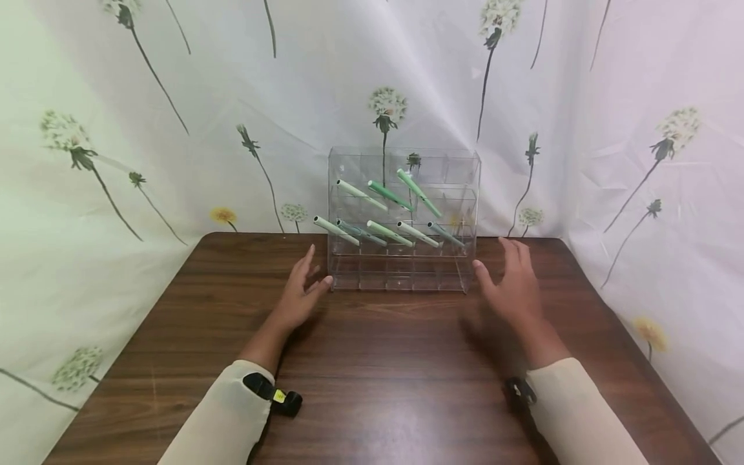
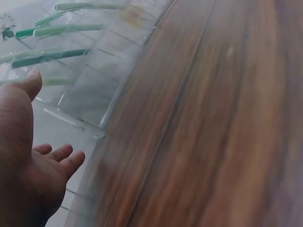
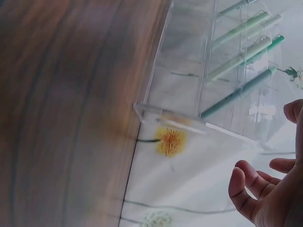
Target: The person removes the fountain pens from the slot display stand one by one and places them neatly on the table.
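A clear tiered pen stand [image 1: 398, 282] stands near the back of the wooden table. Several pens in shades of green lean in it: three in an upper row, among them a dark green pen [image 1: 391, 196], and several below, such as a pale pen [image 1: 336, 230] at the left end. My left hand [image 1: 299, 300] is at the stand's left side, fingers spread, thumb by its lower corner; whether it touches, I cannot tell. On the other side, my right hand [image 1: 514, 284] has its thumb close to the stand's right edge. Neither hand holds anything.
The brown wooden table [image 1: 383, 374] reaches back to a white cloth backdrop [image 1: 325, 84] printed with dandelions. Another stretch of cloth closes in the right side. A black strap with a small device [image 1: 285, 402] sits at the left wrist.
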Motion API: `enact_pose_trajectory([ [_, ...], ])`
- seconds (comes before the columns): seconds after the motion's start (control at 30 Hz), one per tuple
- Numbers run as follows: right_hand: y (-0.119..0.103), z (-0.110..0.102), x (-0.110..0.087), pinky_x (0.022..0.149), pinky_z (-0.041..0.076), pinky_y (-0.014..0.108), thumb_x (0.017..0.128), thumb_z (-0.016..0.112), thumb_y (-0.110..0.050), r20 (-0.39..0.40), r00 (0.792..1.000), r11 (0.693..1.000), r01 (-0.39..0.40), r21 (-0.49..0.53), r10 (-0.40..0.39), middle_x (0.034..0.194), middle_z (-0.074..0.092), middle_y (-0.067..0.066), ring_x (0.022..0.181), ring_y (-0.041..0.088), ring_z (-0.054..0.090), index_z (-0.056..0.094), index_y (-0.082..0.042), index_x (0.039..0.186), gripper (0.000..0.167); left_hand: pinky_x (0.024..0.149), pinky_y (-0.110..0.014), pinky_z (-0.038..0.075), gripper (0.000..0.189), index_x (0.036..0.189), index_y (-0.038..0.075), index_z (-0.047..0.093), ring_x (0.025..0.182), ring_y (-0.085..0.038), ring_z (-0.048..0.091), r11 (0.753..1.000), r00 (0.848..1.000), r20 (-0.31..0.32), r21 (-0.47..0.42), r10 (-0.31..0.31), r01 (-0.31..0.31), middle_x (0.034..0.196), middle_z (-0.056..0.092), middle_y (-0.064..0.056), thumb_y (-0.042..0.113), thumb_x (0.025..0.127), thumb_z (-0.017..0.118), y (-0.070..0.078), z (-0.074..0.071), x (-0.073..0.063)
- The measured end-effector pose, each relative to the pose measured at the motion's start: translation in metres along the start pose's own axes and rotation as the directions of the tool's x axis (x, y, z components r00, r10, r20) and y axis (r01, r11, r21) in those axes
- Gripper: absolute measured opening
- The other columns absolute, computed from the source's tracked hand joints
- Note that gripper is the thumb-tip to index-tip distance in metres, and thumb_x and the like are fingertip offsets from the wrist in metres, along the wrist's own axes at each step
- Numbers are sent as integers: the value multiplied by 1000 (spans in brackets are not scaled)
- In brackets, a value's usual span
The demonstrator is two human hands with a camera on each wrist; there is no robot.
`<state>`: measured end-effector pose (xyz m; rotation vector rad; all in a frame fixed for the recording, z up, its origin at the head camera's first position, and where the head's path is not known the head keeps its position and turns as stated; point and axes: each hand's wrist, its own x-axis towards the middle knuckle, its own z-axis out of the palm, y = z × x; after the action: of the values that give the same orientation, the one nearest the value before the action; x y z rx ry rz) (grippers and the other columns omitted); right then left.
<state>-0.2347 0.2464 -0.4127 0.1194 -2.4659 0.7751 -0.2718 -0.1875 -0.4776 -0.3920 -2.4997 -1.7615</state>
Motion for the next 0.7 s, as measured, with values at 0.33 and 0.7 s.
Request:
enact_pose_trajectory([
  [0.33,-9,17,22,72,55,50,105,72,-24,-72,996,995,64,82,-58,145,56,27,77,37,64,52,4,153,58,133,-67,25,78,178,22,8,162,-52,34,999,1000,-9,-33,-5,5,181,11,-27,31,116,55,-7,5,11],
  [0.7,-18,33,42,66,47,34,105,74,-20,-25,998,984,54,167,-50,146,58,22,70,21,55,55,1,153,56,135,-65,24,69,178,25,15,168,-45,23,992,996,-28,-95,-82,79,181,22,-20,37,118,48,-14,10,19],
])
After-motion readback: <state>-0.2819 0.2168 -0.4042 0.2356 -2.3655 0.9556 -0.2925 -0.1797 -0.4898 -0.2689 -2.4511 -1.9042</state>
